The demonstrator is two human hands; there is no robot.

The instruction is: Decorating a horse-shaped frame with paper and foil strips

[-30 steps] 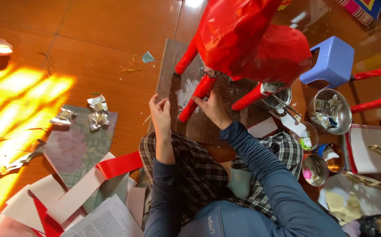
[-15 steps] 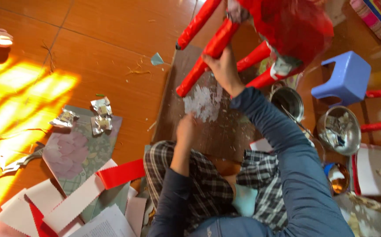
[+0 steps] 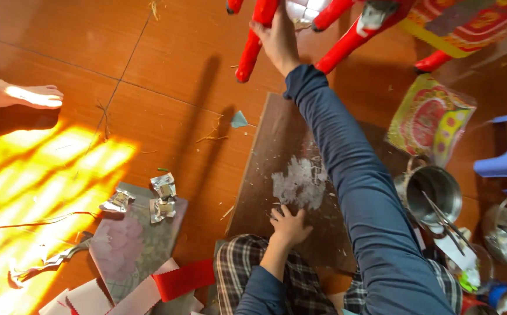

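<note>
I see a reddish-brown tiled floor (image 3: 166, 64) with strong sunlight across its left side and paper scraps near the lower edge. A dark wooden board (image 3: 265, 175) lies on it, smeared white at its middle. My left hand (image 3: 289, 224) presses fingers down on the board's near part. My right hand (image 3: 278, 38) grips the red paper figure (image 3: 253, 41), raised beyond the board's far edge, its legs tubular and glossy.

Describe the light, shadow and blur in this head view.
Head view: strong orange sunlight streaks the floor at left, over-bright by another person's bare foot; the red legs cast a long shadow; the right hand looks slightly soft; the left hand looks sharper.
</note>
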